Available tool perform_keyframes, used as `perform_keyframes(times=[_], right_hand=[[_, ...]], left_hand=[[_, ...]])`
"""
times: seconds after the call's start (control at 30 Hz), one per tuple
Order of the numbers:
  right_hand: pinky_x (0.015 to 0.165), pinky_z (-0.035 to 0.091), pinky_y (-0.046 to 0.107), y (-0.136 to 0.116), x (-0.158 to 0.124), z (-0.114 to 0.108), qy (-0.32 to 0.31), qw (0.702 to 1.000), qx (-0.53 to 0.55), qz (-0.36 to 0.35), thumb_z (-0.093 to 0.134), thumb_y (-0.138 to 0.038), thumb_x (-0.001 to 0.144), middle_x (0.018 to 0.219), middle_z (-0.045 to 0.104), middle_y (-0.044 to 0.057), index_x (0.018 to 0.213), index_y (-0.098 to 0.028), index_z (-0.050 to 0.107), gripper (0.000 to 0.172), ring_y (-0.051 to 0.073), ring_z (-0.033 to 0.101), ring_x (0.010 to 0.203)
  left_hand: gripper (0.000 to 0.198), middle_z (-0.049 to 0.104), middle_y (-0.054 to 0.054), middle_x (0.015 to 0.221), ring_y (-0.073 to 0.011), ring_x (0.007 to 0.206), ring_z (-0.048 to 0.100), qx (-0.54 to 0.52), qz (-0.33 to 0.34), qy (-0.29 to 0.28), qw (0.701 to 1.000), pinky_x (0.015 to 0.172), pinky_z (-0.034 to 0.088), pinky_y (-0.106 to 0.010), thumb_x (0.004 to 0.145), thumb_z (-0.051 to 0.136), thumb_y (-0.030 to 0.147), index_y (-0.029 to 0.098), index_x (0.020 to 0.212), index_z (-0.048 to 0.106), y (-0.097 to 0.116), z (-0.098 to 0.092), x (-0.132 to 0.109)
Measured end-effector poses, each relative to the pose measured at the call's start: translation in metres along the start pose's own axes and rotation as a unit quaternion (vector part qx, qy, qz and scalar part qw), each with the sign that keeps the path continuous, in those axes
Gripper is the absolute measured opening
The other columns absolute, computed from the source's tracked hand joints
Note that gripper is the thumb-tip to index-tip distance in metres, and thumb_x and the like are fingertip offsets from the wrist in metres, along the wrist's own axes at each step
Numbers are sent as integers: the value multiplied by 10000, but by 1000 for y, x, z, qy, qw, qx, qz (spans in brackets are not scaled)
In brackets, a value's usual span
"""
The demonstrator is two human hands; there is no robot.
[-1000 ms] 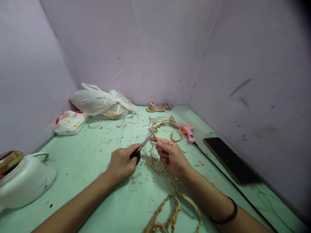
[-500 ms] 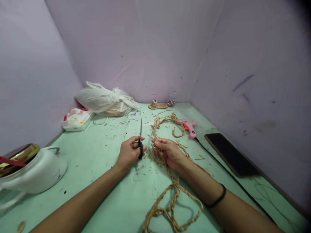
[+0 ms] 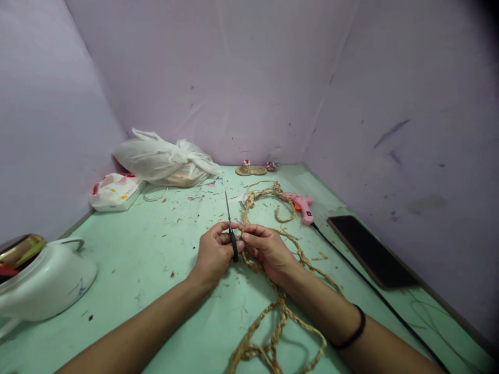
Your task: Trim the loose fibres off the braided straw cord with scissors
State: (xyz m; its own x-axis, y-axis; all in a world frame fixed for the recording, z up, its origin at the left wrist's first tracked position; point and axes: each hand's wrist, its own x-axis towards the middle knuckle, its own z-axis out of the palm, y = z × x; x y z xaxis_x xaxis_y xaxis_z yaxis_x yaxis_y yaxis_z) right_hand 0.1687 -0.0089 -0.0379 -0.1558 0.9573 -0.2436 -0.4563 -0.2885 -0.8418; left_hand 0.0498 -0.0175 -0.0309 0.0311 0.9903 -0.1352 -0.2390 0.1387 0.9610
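Note:
Black-handled scissors [image 3: 234, 245] are in my left hand [image 3: 212, 253], their thin blade pointing up and away. My right hand [image 3: 270, 251] pinches a braided straw-coloured rope [image 3: 281, 306] between thumb and fingers. The two hands almost meet, with the left fingertips right beside the pinched stretch of rope. Whether the left fingers also touch the rope I cannot tell. From my right hand the rope runs forward into a curl and back toward me in loose loops on the green tabletop [image 3: 156, 280].
A pink glue gun [image 3: 304, 205] with a black cord lies right of the rope's curl, near a dark phone [image 3: 370, 252]. On the left are a white container [image 3: 58, 283], a tissue pack [image 3: 117, 193] and a knotted plastic bag [image 3: 167, 158]. A small woven piece [image 3: 251, 170] sits at the back.
My left hand has moved right with the scissors, closing the gap to my right hand. My right hand still holds the rope and has shifted slightly.

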Motion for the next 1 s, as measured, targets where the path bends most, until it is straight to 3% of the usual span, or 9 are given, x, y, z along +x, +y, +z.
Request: perform_keyframes(times=[0.33, 0.6, 0.83, 1.0], right_hand=[[495, 397, 212, -2, -2, 3, 37, 998, -24, -38, 773, -211, 458, 597, 610, -15, 732, -132, 606, 331, 78, 525, 494], [513, 431, 250, -6, -5, 5, 90, 995, -53, -5, 759, -222, 461, 617, 641, 31, 754, -108, 621, 344, 120, 565, 506], [567, 427, 243, -17, -6, 5, 96, 992, -76, -11, 715, -176, 525, 630, 636, 13, 756, -127, 685, 238, 99, 543, 543], [555, 409, 230, -21, -7, 5, 61, 996, -60, -12, 701, -172, 540, 625, 618, 9, 766, -126, 690, 231, 87, 520, 542]], left_hand=[[435, 604, 33, 543, -99, 501, 548, 33, -11, -16, 999, 491, 426, -189, 492, 714, 159, 151, 868, 495, -8, -1, -1], [428, 595, 32, 549, -108, 510, 552, 66, 0, -32, 997, 497, 435, -197, 486, 717, 170, 151, 853, 498, -10, 2, -4], [336, 511, 62, 514, -68, 452, 446, 139, 63, -27, 988, 445, 352, -169, 600, 642, 216, 150, 903, 511, -6, -12, 1], [346, 541, 32, 612, -97, 553, 493, 273, 153, -15, 950, 521, 382, -189, 617, 625, 225, 163, 943, 529, -4, -33, 7]])
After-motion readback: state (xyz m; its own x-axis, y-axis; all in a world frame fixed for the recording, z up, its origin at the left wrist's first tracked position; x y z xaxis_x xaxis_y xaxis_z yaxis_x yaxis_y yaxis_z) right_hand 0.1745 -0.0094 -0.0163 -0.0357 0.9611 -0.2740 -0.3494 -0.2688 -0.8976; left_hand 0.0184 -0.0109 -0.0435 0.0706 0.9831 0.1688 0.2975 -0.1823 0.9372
